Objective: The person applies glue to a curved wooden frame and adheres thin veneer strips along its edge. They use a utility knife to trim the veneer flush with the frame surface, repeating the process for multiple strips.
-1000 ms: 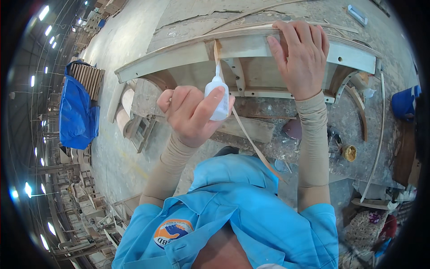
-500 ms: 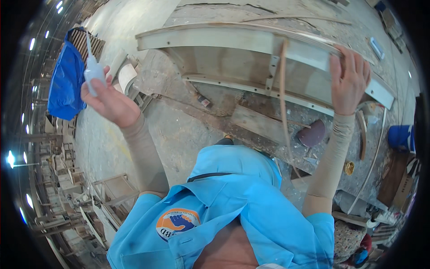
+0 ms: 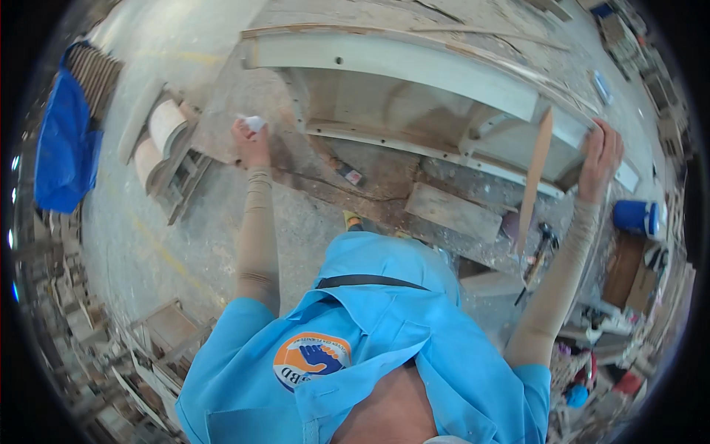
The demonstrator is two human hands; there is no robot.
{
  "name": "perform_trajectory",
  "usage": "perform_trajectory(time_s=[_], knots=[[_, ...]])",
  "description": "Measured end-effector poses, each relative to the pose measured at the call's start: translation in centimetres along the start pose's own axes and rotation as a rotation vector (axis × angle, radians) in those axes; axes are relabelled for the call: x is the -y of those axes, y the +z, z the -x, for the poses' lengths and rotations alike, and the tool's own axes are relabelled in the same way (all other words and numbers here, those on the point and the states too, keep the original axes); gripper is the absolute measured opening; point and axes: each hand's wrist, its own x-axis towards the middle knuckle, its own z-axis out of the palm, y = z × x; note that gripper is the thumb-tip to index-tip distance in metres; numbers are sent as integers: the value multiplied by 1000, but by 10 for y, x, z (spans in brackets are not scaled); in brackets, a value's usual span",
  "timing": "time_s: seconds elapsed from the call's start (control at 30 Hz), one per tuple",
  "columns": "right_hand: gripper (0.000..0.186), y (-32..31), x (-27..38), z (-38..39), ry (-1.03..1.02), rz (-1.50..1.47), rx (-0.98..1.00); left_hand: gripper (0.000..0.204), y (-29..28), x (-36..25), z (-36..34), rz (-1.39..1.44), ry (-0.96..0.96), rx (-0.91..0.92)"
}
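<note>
A small white squeeze bottle (image 3: 254, 123) sits in my left hand (image 3: 252, 146), whose fingers close round it beside the left end of a long curved frame (image 3: 399, 63). Most of the bottle is hidden, and its nozzle cannot be made out. The frame is pale, with drilled holes along its edges and a brownish hollow underside. At the frame's right end, my right hand (image 3: 600, 161) curls its fingers over the upper edge. Close to that hand, a thin wooden strip (image 3: 535, 177) hangs down from the frame, tapering toward its lower end.
A wooden board (image 3: 452, 212) and a small dark object with a red-and-white label (image 3: 349, 174) lie below the frame. Curved wooden pieces (image 3: 168, 129) and a blue sheet (image 3: 63, 152) are at left. On the right stands a blue bucket (image 3: 636, 218), with tools (image 3: 543, 248) nearer me.
My left hand has come inward from the far left with the bottle, now beside the frame's left end. My right hand stays on the frame, farther toward its right end. The view has shifted.
</note>
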Motion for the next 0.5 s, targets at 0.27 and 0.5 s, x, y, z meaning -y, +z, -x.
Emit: perform_trajectory(time_s=[0.27,0.5], knots=[[23,10,1,-9,12,42,-27,69,31,59,-12,-31,250,34],[27,8,-1,-4,2,64,-38,26,-21,-2,49,-261,391,96]])
